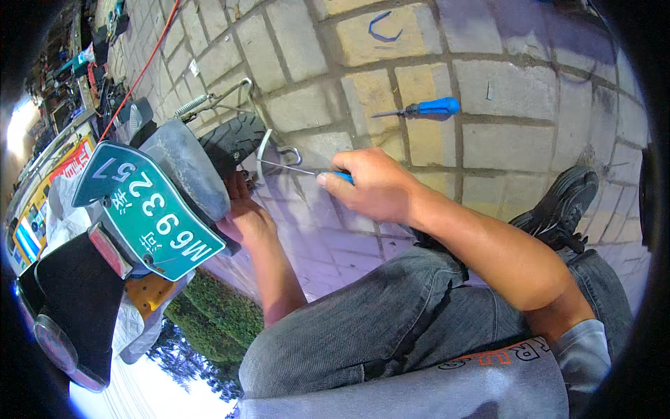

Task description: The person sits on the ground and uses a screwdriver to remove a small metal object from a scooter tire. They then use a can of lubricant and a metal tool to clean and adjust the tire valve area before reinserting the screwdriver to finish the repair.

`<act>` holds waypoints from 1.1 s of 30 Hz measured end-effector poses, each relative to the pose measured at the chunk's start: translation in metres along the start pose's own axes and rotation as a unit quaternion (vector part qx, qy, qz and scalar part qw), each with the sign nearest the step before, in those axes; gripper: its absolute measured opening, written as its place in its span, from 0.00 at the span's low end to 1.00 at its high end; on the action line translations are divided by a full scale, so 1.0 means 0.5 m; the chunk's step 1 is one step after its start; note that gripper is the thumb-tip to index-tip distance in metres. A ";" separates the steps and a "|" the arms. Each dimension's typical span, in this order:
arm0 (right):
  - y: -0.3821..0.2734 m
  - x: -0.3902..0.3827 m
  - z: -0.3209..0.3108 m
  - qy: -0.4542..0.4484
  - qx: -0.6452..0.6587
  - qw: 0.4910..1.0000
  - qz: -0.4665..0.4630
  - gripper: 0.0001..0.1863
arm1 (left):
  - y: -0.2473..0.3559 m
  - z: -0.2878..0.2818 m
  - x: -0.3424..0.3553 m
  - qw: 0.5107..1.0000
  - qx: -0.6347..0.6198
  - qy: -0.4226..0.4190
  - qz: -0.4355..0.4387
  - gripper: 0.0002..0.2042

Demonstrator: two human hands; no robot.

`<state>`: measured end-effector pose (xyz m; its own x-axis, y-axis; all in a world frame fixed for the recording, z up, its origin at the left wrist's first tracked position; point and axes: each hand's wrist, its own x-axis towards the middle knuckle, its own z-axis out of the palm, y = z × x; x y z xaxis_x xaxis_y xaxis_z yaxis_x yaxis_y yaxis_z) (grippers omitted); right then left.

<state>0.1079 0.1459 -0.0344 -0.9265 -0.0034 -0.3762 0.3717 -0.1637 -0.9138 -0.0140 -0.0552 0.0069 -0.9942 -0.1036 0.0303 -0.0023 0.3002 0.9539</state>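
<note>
My right hand (377,185) is closed around the blue handle of a screwdriver (342,177). Its thin metal shaft points left, toward the small black tyre (234,143) of a two-wheeler. Beside that tyre, under the dark plastic mudguard (187,171), is my left hand (251,220); its fingers are mostly hidden against the wheel. A pale curved strip (263,153) stands next to the tyre, crossing near the screwdriver's tip. Just right of it is a bent metal hook (291,149). A green licence plate (150,209) is fixed to the mudguard.
A second blue-handled screwdriver (434,107) lies on the paving bricks (502,87), with a curved blue strip (384,28) beyond it. A spring (190,106) and a bent metal rod (244,84) stick out past the tyre. A red cord (143,73) runs at upper left. My black shoe (562,206) rests at right.
</note>
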 end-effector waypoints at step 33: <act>-0.022 0.016 0.071 0.260 -0.216 0.916 -0.216 0.04 | -0.016 0.001 0.008 0.997 -0.007 -0.046 0.065 0.22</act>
<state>0.0944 0.1129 -0.0218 -0.8813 0.4585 0.1145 0.0704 0.3668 -0.9276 -0.0182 -0.0576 -0.0009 -0.9916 0.0240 0.1272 0.1286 0.2930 0.9474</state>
